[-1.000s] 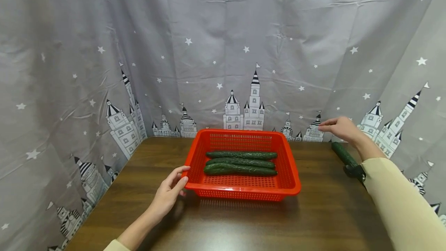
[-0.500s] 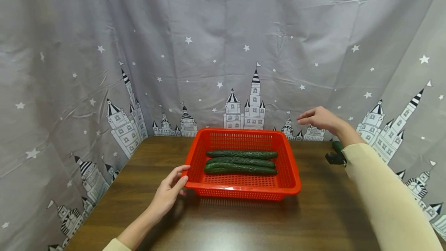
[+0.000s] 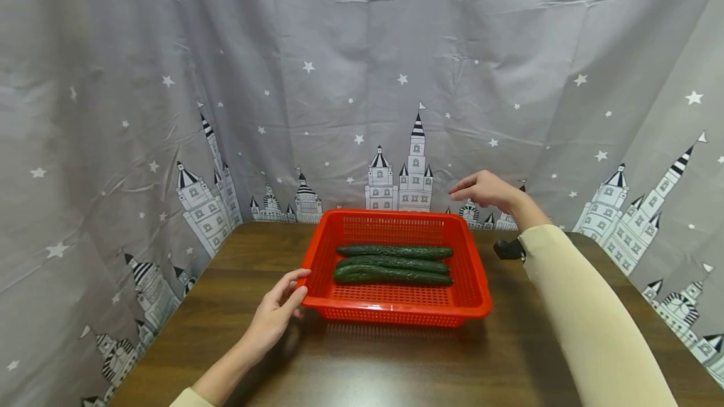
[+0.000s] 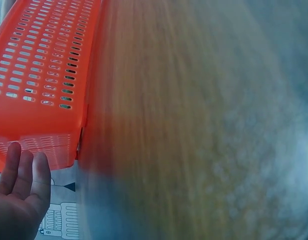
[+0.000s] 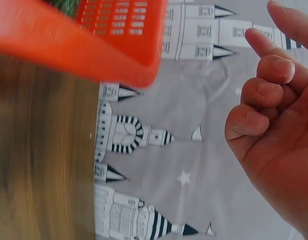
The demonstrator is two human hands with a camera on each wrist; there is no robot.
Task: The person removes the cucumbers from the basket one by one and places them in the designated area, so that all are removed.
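A red plastic basket point(image 3: 390, 308) stands on the table. Inside its slatted walls lie several dark green cucumbers point(image 3: 393, 275), side by side and lengthwise across. My left hand point(image 3: 271, 316) holds the basket's left rim near the front corner, thumb on the rim, other fingers lower down. In the left wrist view its fingers point(image 4: 40, 175) lie against the outer wall. Above and behind the back right corner hovers my right hand point(image 3: 489, 192), holding nothing. Its fingers are loosely curled in the right wrist view, the forefinger straighter. A corner of a cucumber point(image 5: 68, 5) shows there too.
The brown wooden table point(image 3: 384, 369) ends at a grey curtain point(image 3: 339, 80) printed with stars and castles. A black device point(image 3: 509, 250) sits at my right wrist. My right sleeve point(image 3: 582, 319) covers part of the table's right side.
My right hand has moved left from the far right toward the basket. The cucumber lying on the table at the right is now hidden behind my sleeve. My left hand has stayed put.
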